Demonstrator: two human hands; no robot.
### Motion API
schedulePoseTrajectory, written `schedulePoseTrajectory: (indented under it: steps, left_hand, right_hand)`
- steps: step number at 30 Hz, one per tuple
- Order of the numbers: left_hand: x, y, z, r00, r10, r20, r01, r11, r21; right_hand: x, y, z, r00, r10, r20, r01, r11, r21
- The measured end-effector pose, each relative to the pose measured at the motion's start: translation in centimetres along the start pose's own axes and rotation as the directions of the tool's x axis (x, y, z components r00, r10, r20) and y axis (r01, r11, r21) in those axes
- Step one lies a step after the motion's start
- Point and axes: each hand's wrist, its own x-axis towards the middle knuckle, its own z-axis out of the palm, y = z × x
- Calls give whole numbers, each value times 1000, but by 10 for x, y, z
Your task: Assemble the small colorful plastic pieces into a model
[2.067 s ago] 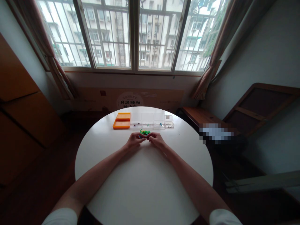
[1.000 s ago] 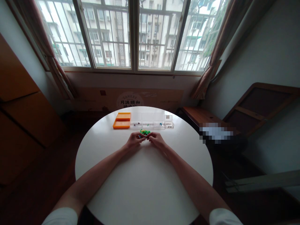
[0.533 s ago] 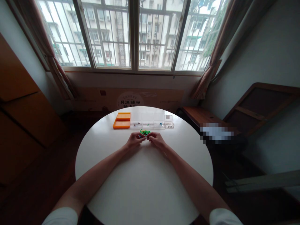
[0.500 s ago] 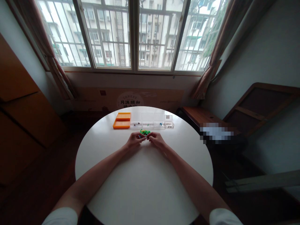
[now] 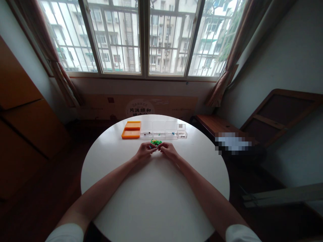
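Note:
My left hand (image 5: 145, 149) and my right hand (image 5: 168, 149) meet near the far half of the round white table (image 5: 156, 191). Both have their fingers pinched together, fingertips almost touching. Between them is something small and dark with pale bits, too tiny to name. A bit of blue shows at my left fingers. Just beyond the fingertips lies a heap of small green and yellow pieces (image 5: 156, 142), partly covered by my hands.
Behind the heap stand an open orange case (image 5: 131, 133), clear lidded boxes (image 5: 158, 129) holding a few tiny pieces, and a smaller clear box (image 5: 182, 134) on the right. A wooden bench (image 5: 214, 122) is beyond the table's right edge.
Almost nothing differs. Both hands keep their place, with at most a slight shift at the fingertips.

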Motion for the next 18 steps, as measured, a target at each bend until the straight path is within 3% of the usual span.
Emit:
schedulePoseTrajectory:
  steps: [18]
  left_hand:
    - [0, 1, 0, 1000, -3, 4, 3, 1000, 4]
  right_hand:
    - [0, 1, 0, 1000, 3, -2, -3, 1000, -14]
